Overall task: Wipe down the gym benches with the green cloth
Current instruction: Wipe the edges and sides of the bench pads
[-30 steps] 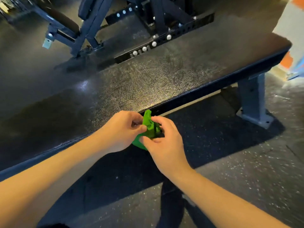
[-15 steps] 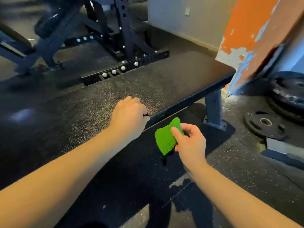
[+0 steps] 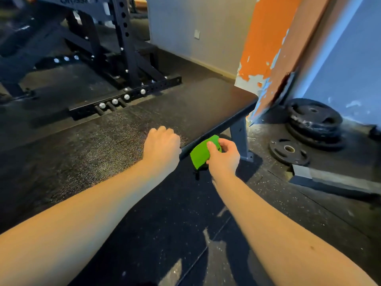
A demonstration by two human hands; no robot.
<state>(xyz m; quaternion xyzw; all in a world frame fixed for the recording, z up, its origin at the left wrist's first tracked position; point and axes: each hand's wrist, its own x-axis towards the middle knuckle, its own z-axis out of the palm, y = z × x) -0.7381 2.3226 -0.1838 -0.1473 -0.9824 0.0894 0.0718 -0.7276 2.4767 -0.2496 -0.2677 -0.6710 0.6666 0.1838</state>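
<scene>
A flat black gym bench (image 3: 115,139) runs across the view from lower left to centre right, its pad textured and shiny. A folded green cloth (image 3: 201,154) hangs just below the bench's near edge. My right hand (image 3: 223,156) pinches it with the thumb on its front. My left hand (image 3: 161,147) hovers over the near edge of the pad with its fingers curled under and nothing visible in it. Its fingertips are hidden.
The bench's grey leg (image 3: 240,139) stands just right of my right hand. Black weight plates (image 3: 288,151) lie on the floor at the right, with a stack (image 3: 314,118) behind them. An orange peeling pillar (image 3: 266,48) rises past the bench end. A dark rack (image 3: 125,58) stands behind the bench.
My hands have parted: the left hand let go of the cloth, and the right hand alone carries it a little to the right. The view has lifted and swung right.
</scene>
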